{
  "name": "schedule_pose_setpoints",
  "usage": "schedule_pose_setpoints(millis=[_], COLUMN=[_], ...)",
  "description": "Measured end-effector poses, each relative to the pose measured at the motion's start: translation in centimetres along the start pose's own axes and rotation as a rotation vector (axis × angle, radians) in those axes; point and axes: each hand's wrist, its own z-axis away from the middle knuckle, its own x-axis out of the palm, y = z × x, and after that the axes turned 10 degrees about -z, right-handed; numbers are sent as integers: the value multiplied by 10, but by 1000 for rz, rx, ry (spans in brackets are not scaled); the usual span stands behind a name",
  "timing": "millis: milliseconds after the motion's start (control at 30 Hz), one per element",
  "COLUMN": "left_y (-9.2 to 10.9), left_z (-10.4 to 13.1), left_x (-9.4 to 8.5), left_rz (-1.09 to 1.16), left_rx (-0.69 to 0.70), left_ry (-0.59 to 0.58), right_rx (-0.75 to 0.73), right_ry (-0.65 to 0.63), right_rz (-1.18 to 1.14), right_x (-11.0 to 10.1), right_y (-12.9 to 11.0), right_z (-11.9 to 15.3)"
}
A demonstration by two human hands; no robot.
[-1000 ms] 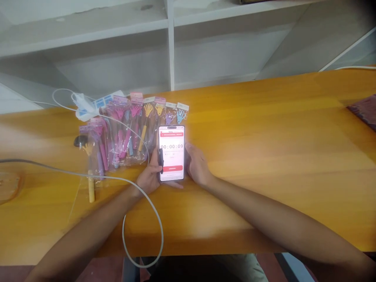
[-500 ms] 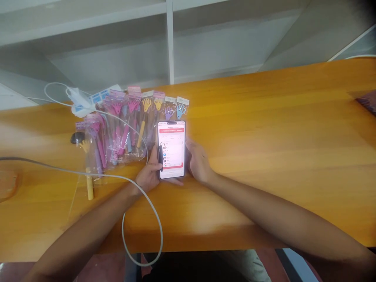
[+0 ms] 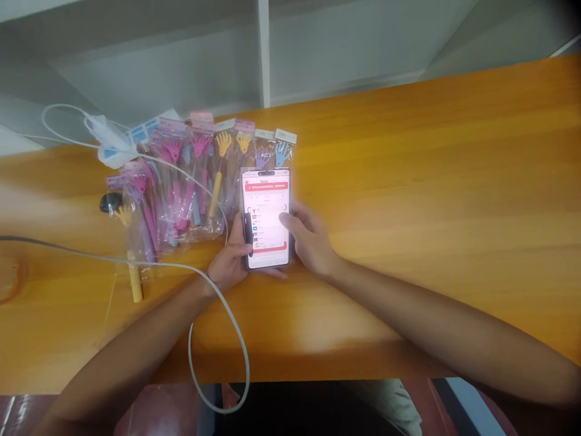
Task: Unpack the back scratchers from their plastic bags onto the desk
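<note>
A lit smartphone (image 3: pixel 267 224) is held upright in front of me, its screen showing a white page with red bars and a pop-up list. My left hand (image 3: pixel 228 261) grips its left side, thumb over the lower left edge and fingers partly hidden behind. At the right side, my right hand (image 3: pixel 314 239) closes around the edge, its thumb lying over the screen and its other fingers partly hidden. Just behind the phone lie bagged back scratchers with hand-shaped heads, among them a yellow one (image 3: pixel 218 188) and a blue one (image 3: pixel 282 154).
A white power strip (image 3: pixel 120 156) with a plugged-in charger sits at the back left. A grey cable (image 3: pixel 233 315) loops past my left forearm and over the front edge of the wooden table (image 3: pixel 431 200). Near the bags is a black rounded object (image 3: pixel 110 203). Grey shelving stands behind.
My right thumb has moved left from the phone's edge onto the screen. The camera view has shifted slightly, so the table appears higher.
</note>
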Motion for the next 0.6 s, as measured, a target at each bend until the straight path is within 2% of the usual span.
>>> schedule_pose_setpoints(millis=[300, 600], left_y=[-2, 0], left_z=[-2, -1], left_x=[-2, 2], left_rz=[-1, -11], left_rx=[12, -17], left_ry=[-8, 26], right_rx=[106, 75], right_ry=[-18, -10], right_rz=[-60, -19], right_x=[-1, -1], right_y=[1, 2], right_z=[4, 4])
